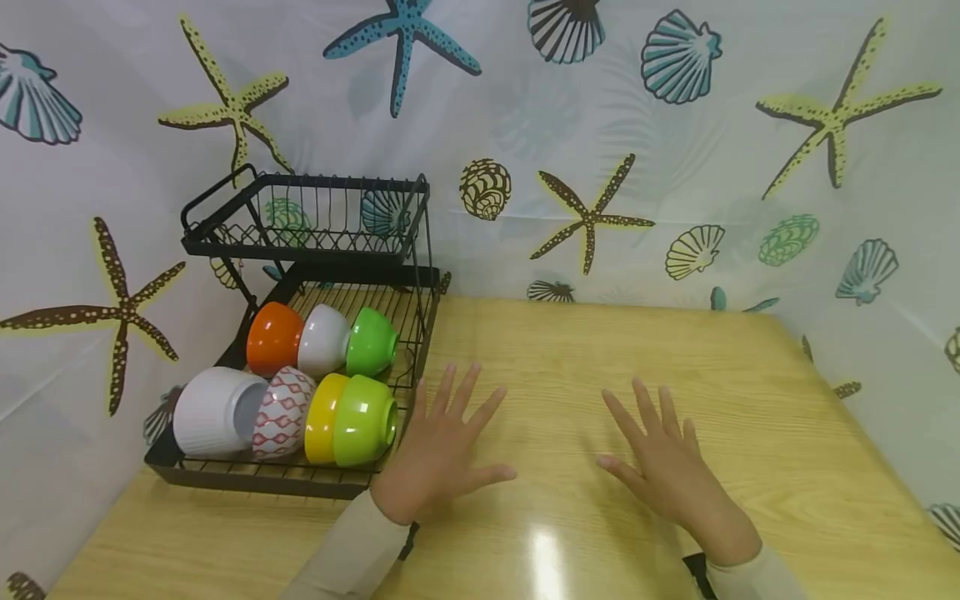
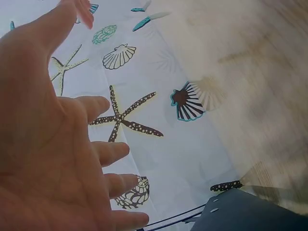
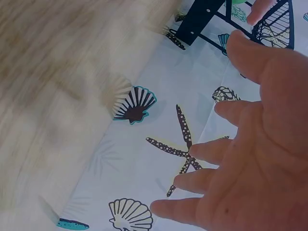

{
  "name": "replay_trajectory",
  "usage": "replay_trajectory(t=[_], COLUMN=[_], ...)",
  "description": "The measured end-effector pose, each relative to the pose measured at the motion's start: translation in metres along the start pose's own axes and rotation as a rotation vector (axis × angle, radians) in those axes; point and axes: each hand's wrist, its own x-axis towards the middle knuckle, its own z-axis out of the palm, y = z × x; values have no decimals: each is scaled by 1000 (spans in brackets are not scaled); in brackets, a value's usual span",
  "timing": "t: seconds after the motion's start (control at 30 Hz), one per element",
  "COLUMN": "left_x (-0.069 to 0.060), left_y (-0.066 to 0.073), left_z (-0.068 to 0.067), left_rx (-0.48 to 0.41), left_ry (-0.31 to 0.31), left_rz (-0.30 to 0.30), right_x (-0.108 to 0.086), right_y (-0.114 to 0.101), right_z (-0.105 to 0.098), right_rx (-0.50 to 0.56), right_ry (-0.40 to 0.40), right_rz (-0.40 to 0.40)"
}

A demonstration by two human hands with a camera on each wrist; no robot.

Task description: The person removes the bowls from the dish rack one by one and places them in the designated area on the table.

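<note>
Both hands hover over the wooden table with fingers spread and nothing in them. My left hand (image 1: 438, 454) is nearest the black two-tier dish rack (image 1: 262, 483), by its front right corner. Farther right, my right hand (image 1: 667, 471) is apart from everything. On the rack's lower tier, the back row has an orange bowl (image 1: 275, 340), a white bowl (image 1: 322, 340) and a green bowl (image 1: 371, 342). In front stand a larger white bowl (image 1: 213, 412), a red-patterned bowl (image 1: 283, 414), a yellow bowl (image 1: 322, 421) and a lime bowl (image 1: 362, 421), all tipped on their sides.
The rack's upper tier (image 1: 300, 246) overhangs the back of the lower one. Light wood tabletop (image 1: 570, 367) extends to the right of the rack. A white curtain (image 1: 510, 108) printed with starfish and shells surrounds the back and sides.
</note>
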Motion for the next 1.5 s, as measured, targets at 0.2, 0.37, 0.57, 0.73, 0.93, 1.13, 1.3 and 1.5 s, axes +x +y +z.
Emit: replay_trajectory(t=[0.2, 0.37, 0.57, 0.73, 0.93, 1.13, 1.3, 1.5], left_x=[-4, -13, -23, -36, -52, -61, -65, -67], left_y=[2, -3, -14, -30, -49, -56, -59, -66], left_z=[-10, -30, -47, -54, -53, -49, -46, -47], left_rx=[-22, -202, -343, -354, -327, -340, -360, -375], left_ry=[85, 245, 392, 396, 425, 439, 377, 262], left_rz=[-14, -44, -149, -271, -329, -311, -373, -448], right_x=[3, 6, 7, 9, 8, 4, 1, 1], right_y=[-1, -3, -4, -3, -3, -5, -5, -4], right_z=[2, -2, -6, -6, -3, 1, 5, 9], right_rx=[137, 335, 422, 444, 450, 434, 406, 384], right_ry=[51, 82, 107, 111, 99, 82, 92, 96], right_rz=[-54, -40, -16, -26, -18, -44, -86, -111])
